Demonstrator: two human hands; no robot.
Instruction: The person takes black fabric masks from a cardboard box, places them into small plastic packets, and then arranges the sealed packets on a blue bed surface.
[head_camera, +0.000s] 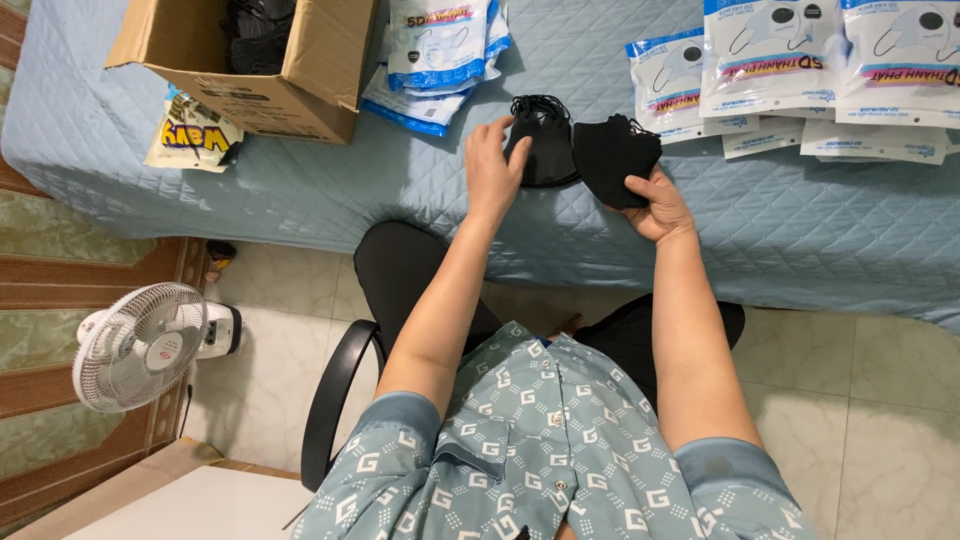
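Observation:
My left hand (492, 168) rests on a pile of black face masks (543, 140) lying on the light blue quilted bed cover (330, 190), fingers spread over the pile's left side. My right hand (655, 205) grips a stack of black masks (612, 155) from below, just right of the pile. Both forearms reach forward from my patterned blue shirt.
An open cardboard box (250, 65) holding black masks sits at the back left, a yellow packet (192, 135) beside it. Packaged mask bags lie in a heap (440, 50) and in rows (800, 70) at the back right. A white fan (140, 345) stands on the tiled floor, left.

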